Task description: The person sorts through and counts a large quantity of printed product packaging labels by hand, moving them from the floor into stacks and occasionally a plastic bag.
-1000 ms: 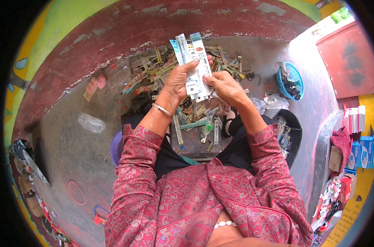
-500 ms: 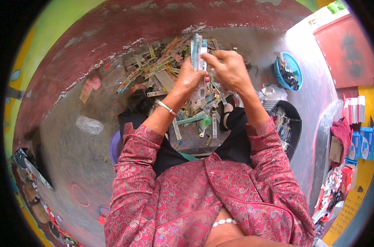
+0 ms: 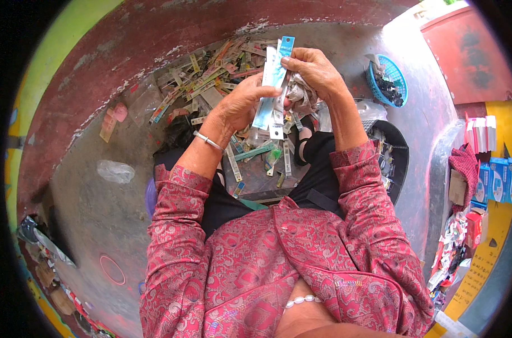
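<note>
Now the bundle of slim packets [image 3: 274,73] shows mostly blue between the hands, where half a second ago it stands nearly edge-on and blurred, and a second ago it is fanned with its white printed sides up. The left hand [image 3: 238,105] grips the bundle from the left, its thumb laid across the front. The right hand [image 3: 319,70], which half a second ago is lifted and bent over the bundle's side, is now settled at its upper right, thumb and fingers pinching the blue strip that juts highest; a crumpled greyish wad [image 3: 302,94] is bunched beneath its palm, though whether that is cloth or plastic I cannot tell. So both hands share the hold again, and the packets look turned and reshuffled rather than let go: a pale end with a hanging hole pokes out just below the left thumb, and the strips overlap at slightly different angles. Beyond and below the hands, the loose heap of similar packets [image 3: 213,76] covers the floor, looking much as it does in the earlier views. Well to the right of the right hand sits the blue basket [image 3: 396,72], and nearer the right forearm, the black container [image 3: 401,155] with more packets inside.
</note>
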The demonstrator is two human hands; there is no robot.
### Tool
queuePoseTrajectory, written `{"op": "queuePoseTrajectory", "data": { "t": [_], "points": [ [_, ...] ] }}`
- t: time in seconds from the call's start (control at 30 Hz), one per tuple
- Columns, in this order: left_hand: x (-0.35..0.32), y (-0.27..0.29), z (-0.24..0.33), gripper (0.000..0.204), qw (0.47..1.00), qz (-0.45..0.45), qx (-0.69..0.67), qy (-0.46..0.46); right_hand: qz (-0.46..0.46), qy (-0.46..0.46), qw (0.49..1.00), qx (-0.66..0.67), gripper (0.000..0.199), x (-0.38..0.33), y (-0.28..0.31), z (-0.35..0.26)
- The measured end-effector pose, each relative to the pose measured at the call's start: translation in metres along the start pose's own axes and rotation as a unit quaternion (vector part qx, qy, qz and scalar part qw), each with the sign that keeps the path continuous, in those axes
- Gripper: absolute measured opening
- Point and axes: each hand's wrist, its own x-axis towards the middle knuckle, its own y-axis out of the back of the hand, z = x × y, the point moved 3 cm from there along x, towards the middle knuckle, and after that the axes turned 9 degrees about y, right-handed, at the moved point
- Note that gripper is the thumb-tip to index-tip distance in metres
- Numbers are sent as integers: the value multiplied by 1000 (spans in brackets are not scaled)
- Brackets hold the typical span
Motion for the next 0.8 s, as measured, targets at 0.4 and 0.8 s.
{"op": "queuePoseTrajectory", "data": {
  "t": [0.4, 0.8],
  "points": [
    [9, 12, -7, 23, 996, 73, -36, -46, 247, 134, 924, -258, 24, -10, 10, -38],
    [3, -15, -11, 34, 982, 42, 183, -39, 221, 413, 778, -419, 10, 8, -15, -42]
  ]
}}
